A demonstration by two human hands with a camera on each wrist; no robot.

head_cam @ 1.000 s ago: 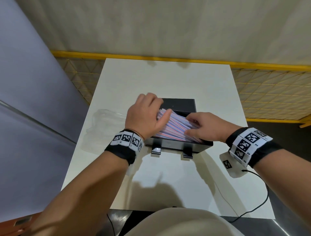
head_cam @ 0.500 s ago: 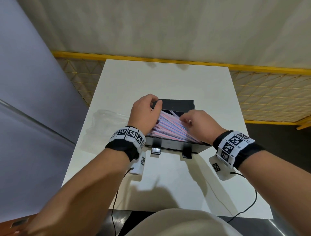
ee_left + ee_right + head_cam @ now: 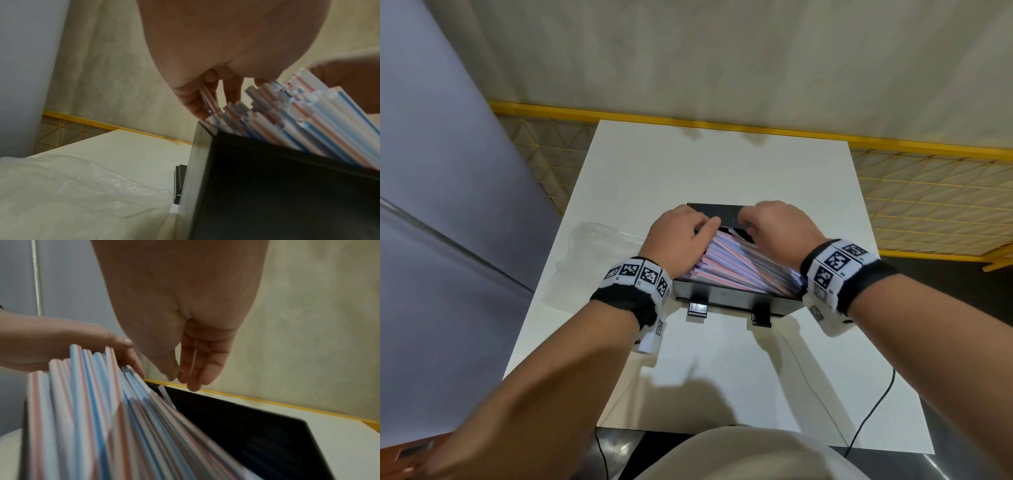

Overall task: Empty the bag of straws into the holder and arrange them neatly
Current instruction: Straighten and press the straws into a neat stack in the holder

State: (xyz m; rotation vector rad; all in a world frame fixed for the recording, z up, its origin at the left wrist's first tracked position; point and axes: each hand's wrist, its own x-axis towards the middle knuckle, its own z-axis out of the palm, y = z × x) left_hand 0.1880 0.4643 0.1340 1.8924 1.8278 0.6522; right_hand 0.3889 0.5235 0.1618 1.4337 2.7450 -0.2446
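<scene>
A black box-shaped holder (image 3: 726, 299) stands mid-table, packed with pink- and blue-striped straws (image 3: 739, 267) that lean toward its left side. My left hand (image 3: 702, 228) rests against the left of the stack. In the left wrist view its straight fingers (image 3: 193, 104) touch the straw ends (image 3: 287, 113), with a straw or two running between them. My right hand (image 3: 750, 219) hovers over the far end of the holder. Its fingers (image 3: 193, 369) are straight and together, just above one loose straw (image 3: 167, 396) at the dark far wall (image 3: 246, 426). The clear bag (image 3: 599, 246) lies flat to the left.
The white table (image 3: 688, 164) has bare surface beyond and in front of the holder. A yellow rail (image 3: 756, 127) with mesh panels runs behind it and a grey wall stands on the left. A black cable (image 3: 873, 411) trails off the near right edge.
Both hands have slid away from me along the straws to the far end of the holder. The right hand left the stack's right side and now hangs over the far wall.
</scene>
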